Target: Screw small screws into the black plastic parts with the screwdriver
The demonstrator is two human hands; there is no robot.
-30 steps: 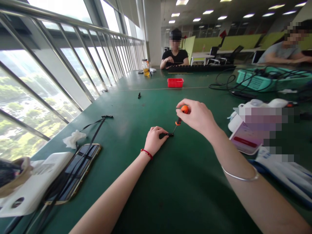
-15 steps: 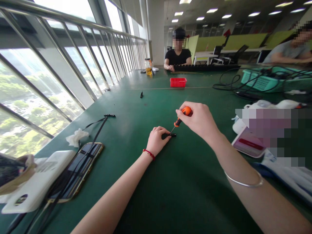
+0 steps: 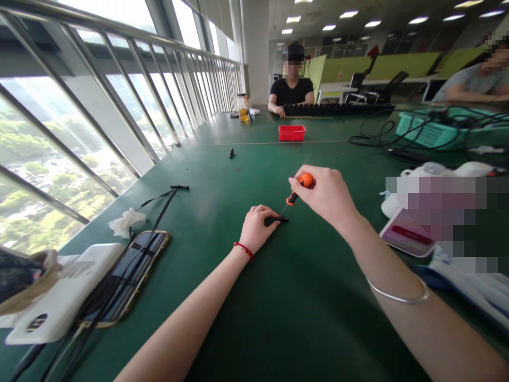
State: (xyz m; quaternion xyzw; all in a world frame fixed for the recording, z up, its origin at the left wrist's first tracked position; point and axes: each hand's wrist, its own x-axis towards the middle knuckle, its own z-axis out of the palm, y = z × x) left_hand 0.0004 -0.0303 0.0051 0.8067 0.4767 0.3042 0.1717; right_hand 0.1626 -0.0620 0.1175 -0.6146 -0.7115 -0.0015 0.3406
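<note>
On the green table [image 3: 254, 297], my left hand [image 3: 258, 228] pinches a small dark bar-shaped part [image 3: 283, 219] and holds it against the surface. Most of the part lies hidden under my fingers; its right end sticks out. My right hand [image 3: 328, 191] is closed round the handle of an orange and black screwdriver [image 3: 293, 197]. The screwdriver is tilted, its thin shaft slanting down to the left. Its tip meets the dark part beside my left fingertips; exactly what it touches there is too small to make out.
Ahead stand a red tray [image 3: 291, 133] and a small black piece [image 3: 231, 153]. At left are a phone [image 3: 137, 276], a white case-like object [image 3: 67, 292] and black straps. A teal basket [image 3: 421, 130] with cables sits at right. A person [image 3: 292, 87] sits across the table.
Both hands keep their hold on the dark part and the screwdriver. The whole view has shifted very slightly; nothing else has visibly moved.
</note>
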